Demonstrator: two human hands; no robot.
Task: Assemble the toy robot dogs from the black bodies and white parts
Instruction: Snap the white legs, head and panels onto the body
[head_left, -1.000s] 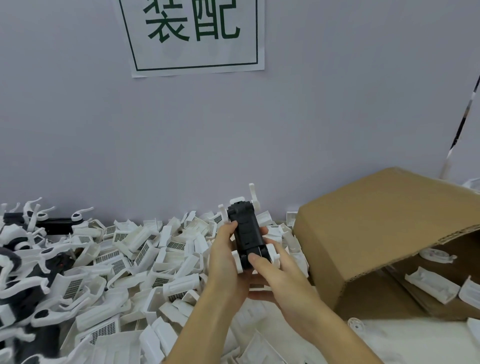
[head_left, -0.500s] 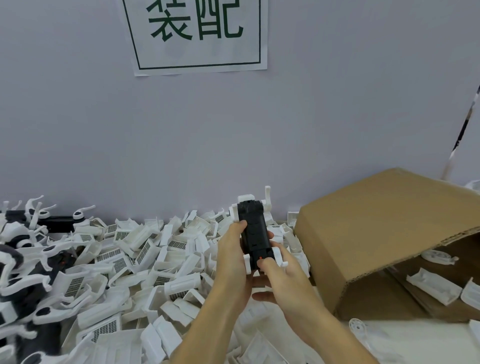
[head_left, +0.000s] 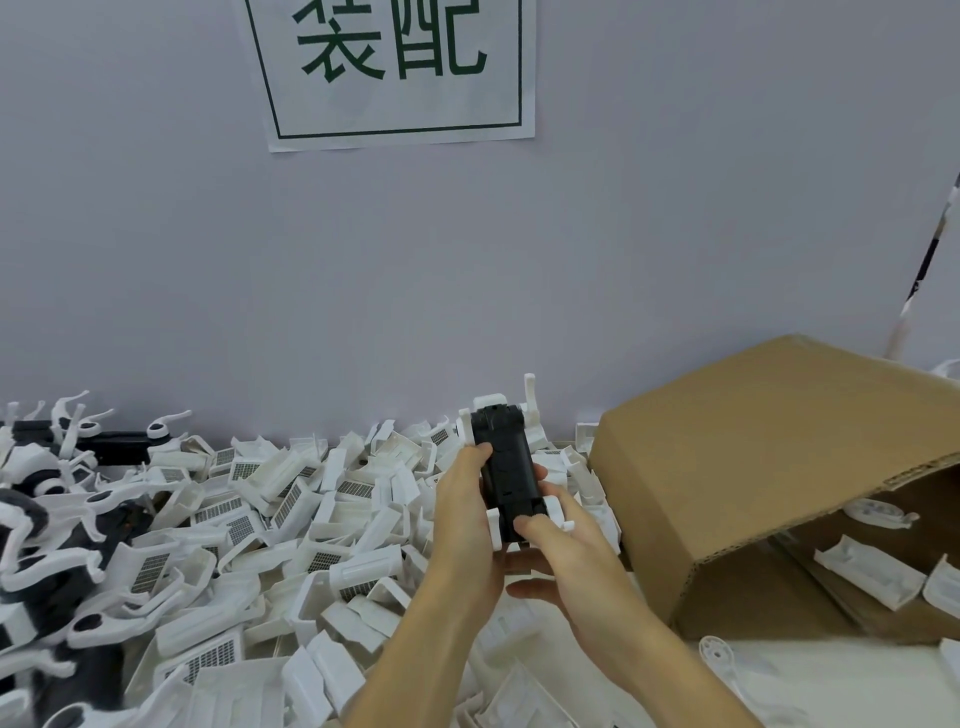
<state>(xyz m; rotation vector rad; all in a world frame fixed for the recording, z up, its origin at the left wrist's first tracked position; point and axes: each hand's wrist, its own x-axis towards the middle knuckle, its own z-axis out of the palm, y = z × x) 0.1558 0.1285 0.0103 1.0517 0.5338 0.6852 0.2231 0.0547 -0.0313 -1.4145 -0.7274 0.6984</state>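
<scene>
1. Against the earlier frames, the two hands had kept much the same grip on the black body (head_left: 506, 470). The body stood at nearly the same steep tilt, its far end raised towards the wall, above the heap of white parts (head_left: 270, 525).
2. The left hand (head_left: 465, 512) was curled around the body's left side, thumb lying along the black surface. The right hand (head_left: 566, 551) cradled the near end from below and from the right, its thumb pressing on the black end face. Both hands were closed on the body.
3. White pieces were already fitted at the body's near corners and at its far end, where a slim white prong (head_left: 530, 395) stood upright.
4. The white parts lay loose on the table: smooth moulded plastic shells, many with a gridded, mesh-like panel. At the left edge lay assembled dogs (head_left: 47, 525) with black bodies and curved white legs.
5. At the right a brown corrugated cardboard box (head_left: 769, 462) lay on its side, its opening towards the camera. Several white shell parts (head_left: 870, 577) rested inside on its lower wall.
6. A round white spoked piece (head_left: 719, 657) lay on the white table just before the box.
7. Farthest off, a white paper sign (head_left: 395, 73) with dark green characters in a frame hung on the pale grey wall (head_left: 675, 208).
</scene>
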